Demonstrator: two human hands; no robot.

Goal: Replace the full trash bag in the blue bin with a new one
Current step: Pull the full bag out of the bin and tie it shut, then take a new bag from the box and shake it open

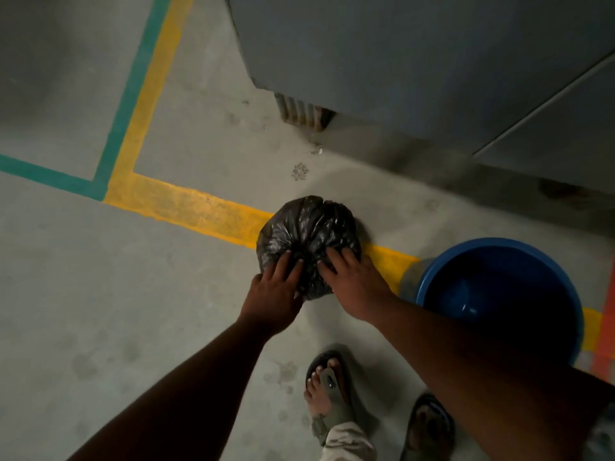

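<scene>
The full trash bag [307, 234] is already out of the blue bin [492, 241] and sits on the floor [100, 294] at the centre of the frame, on top of the yellow line [186, 204]. Its plastic is gathered into folds that run toward its near side. The step in hand looks like closing or settling the old bag, so the removal half of the job appears to be almost done.

Both hands rest on the near, lower part of the bag. The left hand [274, 291] lies on its lower left flank with the fingers fairly straight and the tips at the gathered folds. The right hand [354, 282] lies on the lower right flank with the fingers spread over the plastic. Neither clearly pinches anything (the dim light hides whether a fingertip hooks a fold), so they read as pressing rather than gripping. The two hands are close together but apart, with a strip of bag between them.

The bin stands at the right of the frame, just beside the right forearm and near the bag without touching it. Its inside looks bare blue, with no liner.

Next, the bag's neck would need a secure tie or twist. The bag should then be set aside and a fresh bag fetched, since none is in view here. That bag would be opened and its mouth folded over the rim.
</scene>
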